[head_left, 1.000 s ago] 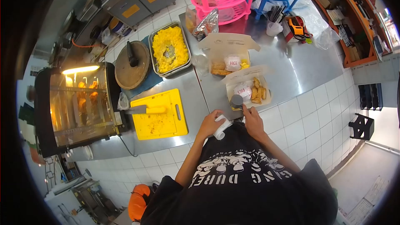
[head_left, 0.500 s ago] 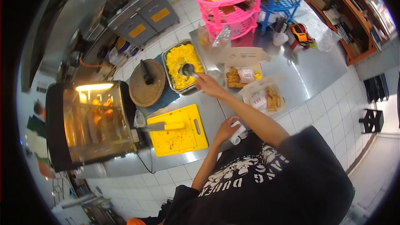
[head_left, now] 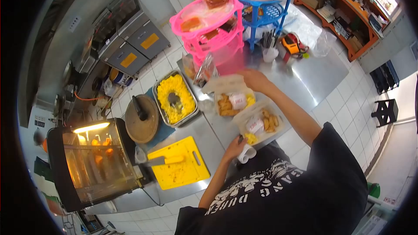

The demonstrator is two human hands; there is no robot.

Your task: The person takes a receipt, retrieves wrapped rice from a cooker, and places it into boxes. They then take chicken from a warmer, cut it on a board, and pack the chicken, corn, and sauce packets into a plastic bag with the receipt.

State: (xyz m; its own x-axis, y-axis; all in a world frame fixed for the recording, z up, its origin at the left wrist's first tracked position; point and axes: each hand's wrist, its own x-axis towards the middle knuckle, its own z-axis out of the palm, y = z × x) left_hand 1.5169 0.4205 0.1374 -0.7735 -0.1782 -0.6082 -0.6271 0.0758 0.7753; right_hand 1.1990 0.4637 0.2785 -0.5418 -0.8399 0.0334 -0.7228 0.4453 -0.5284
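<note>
My right hand (head_left: 254, 81) is at the raised lid of the farther cardboard food box (head_left: 237, 100), its fingers closed on the lid's edge. That box contains browned fried pieces, a white printed packet and yellow scrambled egg. Beside it stands a second open box (head_left: 257, 124) with fried pieces, a similar packet and egg at its near corner. My left hand (head_left: 235, 148) is curled by that corner, with a small dark piece at its fingertips that I cannot make out. A white roll (head_left: 247, 153) sits against this hand. Scrambled egg (head_left: 178, 91) fills a metal tray with a dark hollow in the middle.
A yellow cutting board (head_left: 178, 174) carries a knife (head_left: 163, 161). A round chopping block (head_left: 143, 124) and a lit glass display warmer (head_left: 93, 152) stand at left. Pink stacked baskets (head_left: 207, 21), a blue rack (head_left: 263, 13) and an orange tape dispenser (head_left: 294, 45) are farther back.
My right hand has left the spoon and egg tray and moved right to the farther box's lid. Egg now shows in the nearer box. My left hand is closer to it. The view has shifted.
</note>
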